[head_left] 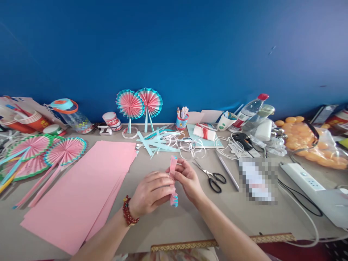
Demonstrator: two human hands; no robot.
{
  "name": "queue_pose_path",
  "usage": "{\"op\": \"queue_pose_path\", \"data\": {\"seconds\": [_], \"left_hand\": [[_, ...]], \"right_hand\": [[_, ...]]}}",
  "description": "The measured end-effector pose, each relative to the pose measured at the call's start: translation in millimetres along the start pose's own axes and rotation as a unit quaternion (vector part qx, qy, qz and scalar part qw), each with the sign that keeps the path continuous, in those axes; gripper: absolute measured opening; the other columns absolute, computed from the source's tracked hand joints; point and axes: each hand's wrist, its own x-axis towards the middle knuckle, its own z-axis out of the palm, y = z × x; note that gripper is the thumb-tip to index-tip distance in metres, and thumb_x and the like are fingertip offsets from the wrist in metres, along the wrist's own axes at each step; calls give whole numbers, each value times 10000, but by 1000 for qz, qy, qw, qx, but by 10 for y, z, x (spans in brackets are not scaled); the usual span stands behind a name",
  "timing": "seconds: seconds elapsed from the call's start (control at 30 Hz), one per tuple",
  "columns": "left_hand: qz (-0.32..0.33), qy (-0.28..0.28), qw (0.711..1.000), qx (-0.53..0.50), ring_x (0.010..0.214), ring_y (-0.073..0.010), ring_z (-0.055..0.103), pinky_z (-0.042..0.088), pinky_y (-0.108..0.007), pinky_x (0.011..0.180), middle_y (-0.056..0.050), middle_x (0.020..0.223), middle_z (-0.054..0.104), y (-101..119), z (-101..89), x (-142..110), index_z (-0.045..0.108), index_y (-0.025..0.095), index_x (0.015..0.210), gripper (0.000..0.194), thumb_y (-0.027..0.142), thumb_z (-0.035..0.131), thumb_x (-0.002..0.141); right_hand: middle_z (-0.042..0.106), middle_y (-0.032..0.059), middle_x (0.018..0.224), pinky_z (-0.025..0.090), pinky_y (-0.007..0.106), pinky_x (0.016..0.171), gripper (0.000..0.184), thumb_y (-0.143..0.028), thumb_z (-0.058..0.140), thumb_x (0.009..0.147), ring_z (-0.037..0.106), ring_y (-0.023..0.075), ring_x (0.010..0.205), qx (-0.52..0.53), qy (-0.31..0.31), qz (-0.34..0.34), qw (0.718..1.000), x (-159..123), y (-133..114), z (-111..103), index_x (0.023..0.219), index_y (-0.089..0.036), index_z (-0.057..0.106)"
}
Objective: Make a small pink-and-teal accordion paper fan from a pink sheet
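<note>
Both hands hold a pink accordion-folded paper strip with blue edges (173,166), standing upright between them over the table. My left hand (150,192) pinches its middle, fingers closed; a red bead bracelet (127,212) sits on that wrist. My right hand (188,180) grips the strip from the right side, fingers closed around it. Black-handled scissors (212,175) lie just right of my right hand.
Pink paper sheets (81,188) lie at left, finished pink-and-blue paper fans (40,152) beyond them, two more fans (140,103) standing against the blue wall. Blue paper strips (154,141), cups, a water bottle (250,108), cables, a power strip (304,177) and a bag of orange balls (310,143) crowd the back and right.
</note>
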Motion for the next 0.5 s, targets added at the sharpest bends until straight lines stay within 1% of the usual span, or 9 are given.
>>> {"op": "queue_pose_path", "data": {"seconds": [0.13, 0.27, 0.37, 0.5], "left_hand": [[-14, 20, 999, -47, 1101, -221, 626, 520, -396, 931, -94, 1079, 710, 7, -16, 23, 624, 201, 1133, 187, 232, 570, 957], [-33, 43, 996, -76, 1018, -212, 647, 532, -384, 888, -99, 1041, 712, 20, -20, 30, 622, 193, 1131, 187, 222, 554, 959], [-49, 56, 993, -95, 993, -207, 644, 534, -381, 877, -99, 1034, 706, 41, -5, 28, 615, 196, 1134, 189, 197, 547, 958], [-66, 59, 991, -105, 1005, -204, 624, 524, -375, 887, -108, 1054, 679, 70, 21, 15, 618, 188, 1105, 174, 161, 567, 940]], "right_hand": [[733, 22, 877, 500, 254, 660, 372, -291, 762, 800, 626, 123, 684, -15, 3, -8, 1000, -3, 3, 13, 1096, -220, 547], [727, 45, 944, 517, 260, 652, 358, -306, 752, 813, 630, 131, 714, -39, -1, -30, 999, -19, -4, 38, 1104, -220, 562], [721, 52, 979, 536, 268, 649, 335, -309, 742, 822, 630, 134, 724, -57, 3, -49, 997, -35, 0, 47, 1101, -226, 577], [722, 48, 961, 550, 271, 686, 312, -307, 744, 823, 651, 159, 826, -86, 10, -73, 994, -46, 13, 50, 1089, -236, 596]]}}
